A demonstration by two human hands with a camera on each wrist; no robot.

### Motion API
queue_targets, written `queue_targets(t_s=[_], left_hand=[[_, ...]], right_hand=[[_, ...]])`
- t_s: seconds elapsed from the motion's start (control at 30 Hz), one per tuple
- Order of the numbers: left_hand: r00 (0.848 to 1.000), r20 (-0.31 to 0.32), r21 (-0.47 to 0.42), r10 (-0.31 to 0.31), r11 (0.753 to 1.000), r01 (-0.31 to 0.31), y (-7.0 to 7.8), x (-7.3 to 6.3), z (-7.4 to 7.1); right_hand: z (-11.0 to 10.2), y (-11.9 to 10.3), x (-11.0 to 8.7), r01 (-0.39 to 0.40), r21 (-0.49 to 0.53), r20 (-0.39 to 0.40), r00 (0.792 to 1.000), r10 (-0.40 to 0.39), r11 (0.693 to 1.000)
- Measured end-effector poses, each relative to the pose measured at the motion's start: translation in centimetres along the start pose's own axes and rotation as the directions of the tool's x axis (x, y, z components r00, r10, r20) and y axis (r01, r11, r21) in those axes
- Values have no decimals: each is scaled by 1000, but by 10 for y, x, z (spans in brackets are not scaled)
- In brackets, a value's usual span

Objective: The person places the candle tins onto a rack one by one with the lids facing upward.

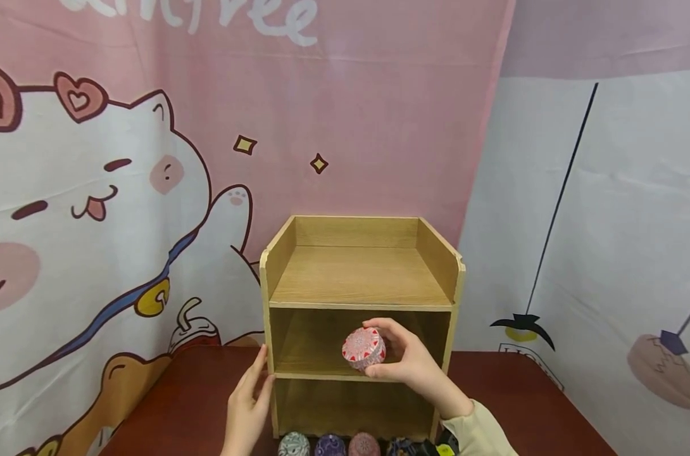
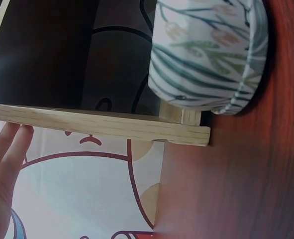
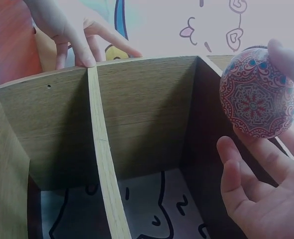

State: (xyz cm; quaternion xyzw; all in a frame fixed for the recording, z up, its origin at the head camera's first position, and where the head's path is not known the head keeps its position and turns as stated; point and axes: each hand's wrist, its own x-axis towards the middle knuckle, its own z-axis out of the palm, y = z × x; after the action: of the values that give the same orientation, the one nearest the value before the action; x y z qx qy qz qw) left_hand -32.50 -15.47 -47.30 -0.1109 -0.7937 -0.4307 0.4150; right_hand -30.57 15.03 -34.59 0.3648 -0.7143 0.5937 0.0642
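My right hand [image 1: 404,358] pinches a small round patterned tin [image 1: 363,348], red and white, between thumb and fingers. It holds the tin in front of the middle compartment of a wooden shelf unit [image 1: 360,306]. In the right wrist view the tin's [image 3: 258,94] ornate round face points at the camera. My left hand [image 1: 249,399] touches the unit's left side with fairly straight fingers. In the left wrist view its fingers [image 2: 10,149] lie along the outer edge of that side panel [image 2: 97,122].
Several more round tins stand in a row before the unit, among them a grey-green leafy one [image 1: 294,444], a purple one [image 1: 330,445] and a pink one [image 1: 364,444]. A dark red tabletop [image 1: 191,392] lies below. A cartoon-printed cloth [image 1: 379,126] hangs behind.
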Motion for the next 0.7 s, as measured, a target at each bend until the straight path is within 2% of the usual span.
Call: queue_targets(t_s=[0.23, 0.4, 0.7], left_hand=[[1000, 1, -14, -9, 1000, 9, 0, -2, 1], [1000, 10, -14, -22, 1000, 22, 0, -6, 1], [999, 25, -42, -30, 999, 31, 2, 0, 0]], right_hand=[[0, 3, 0, 6, -20, -4, 1000, -6, 1000], [2, 3, -1, -11, 19, 4, 1000, 11, 1000], [4, 3, 2, 5, 31, 4, 1000, -5, 1000]])
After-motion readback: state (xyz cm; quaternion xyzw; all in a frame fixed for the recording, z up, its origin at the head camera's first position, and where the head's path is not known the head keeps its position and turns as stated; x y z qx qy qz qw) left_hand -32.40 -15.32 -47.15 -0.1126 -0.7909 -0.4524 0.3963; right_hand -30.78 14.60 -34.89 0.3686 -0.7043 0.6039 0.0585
